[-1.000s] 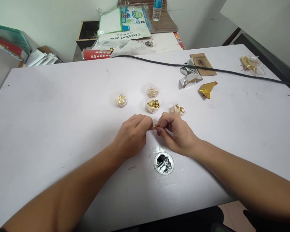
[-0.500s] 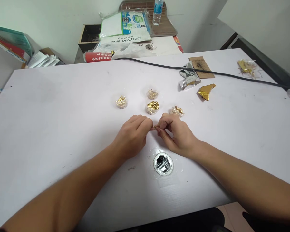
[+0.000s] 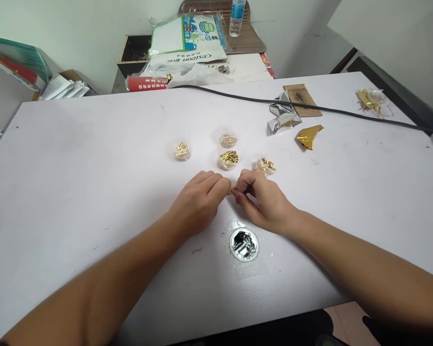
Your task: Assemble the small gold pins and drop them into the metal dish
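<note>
Over the middle of the white table, my left hand [image 3: 204, 199] is closed with its back towards me. Its fingertips and whatever they grip are mostly hidden. Right beside it, my right hand [image 3: 262, 198] pinches a tiny gold pin [image 3: 232, 190] between thumb and fingers; its far end meets the left fingertips. Just beyond the hands stand small clear cups of gold pins: a left cup [image 3: 182, 151], a back cup [image 3: 228, 140], a middle cup [image 3: 228, 160], and a right cup [image 3: 265, 166] partly behind my right hand.
A round silver-rimmed disc [image 3: 244, 244] lies in front of my hands. Silver foil packets [image 3: 284, 120], a gold foil piece [image 3: 309, 137] and brown cardboard [image 3: 303, 100] lie back right. A black cable [image 3: 231, 96] crosses the table's rear. A water bottle [image 3: 237, 19] stands behind.
My left hand has shifted slightly right, so its fingers sit closer to the right fingertips and less of the gap between them shows. The right hand keeps its pinch.
</note>
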A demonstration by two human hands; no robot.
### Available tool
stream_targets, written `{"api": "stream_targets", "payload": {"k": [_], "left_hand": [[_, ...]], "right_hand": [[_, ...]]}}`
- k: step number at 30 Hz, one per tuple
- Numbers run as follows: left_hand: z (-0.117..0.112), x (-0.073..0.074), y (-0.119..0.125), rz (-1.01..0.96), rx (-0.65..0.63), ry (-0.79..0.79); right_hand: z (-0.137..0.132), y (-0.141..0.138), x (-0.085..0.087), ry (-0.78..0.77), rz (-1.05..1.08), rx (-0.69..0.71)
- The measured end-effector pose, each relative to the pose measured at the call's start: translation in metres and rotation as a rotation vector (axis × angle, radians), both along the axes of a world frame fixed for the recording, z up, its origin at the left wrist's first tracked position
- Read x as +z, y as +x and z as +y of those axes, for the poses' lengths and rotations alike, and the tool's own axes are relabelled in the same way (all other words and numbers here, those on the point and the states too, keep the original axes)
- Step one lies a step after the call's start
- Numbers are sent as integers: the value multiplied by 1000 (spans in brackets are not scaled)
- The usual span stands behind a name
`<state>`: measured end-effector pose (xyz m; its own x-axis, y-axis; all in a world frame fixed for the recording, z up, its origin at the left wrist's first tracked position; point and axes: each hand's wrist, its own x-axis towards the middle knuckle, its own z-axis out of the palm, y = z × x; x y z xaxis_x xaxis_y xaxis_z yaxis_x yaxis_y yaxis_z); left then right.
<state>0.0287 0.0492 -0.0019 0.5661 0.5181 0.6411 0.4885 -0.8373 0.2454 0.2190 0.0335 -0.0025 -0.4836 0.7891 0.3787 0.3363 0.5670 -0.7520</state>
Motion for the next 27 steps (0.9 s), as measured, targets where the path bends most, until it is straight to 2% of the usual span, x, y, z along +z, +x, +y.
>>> {"api": "stream_targets", "payload": {"k": [11, 17, 27], "left_hand": [[-2, 1, 2, -65, 21, -100], [-3, 0, 2, -126, 27, -198], [-2, 1, 0, -161, -43, -241]], "right_hand": [[1, 0, -2, -27, 14, 9], [1, 1, 0, -119, 78, 29], [1, 2, 5, -241, 165, 85]]}}
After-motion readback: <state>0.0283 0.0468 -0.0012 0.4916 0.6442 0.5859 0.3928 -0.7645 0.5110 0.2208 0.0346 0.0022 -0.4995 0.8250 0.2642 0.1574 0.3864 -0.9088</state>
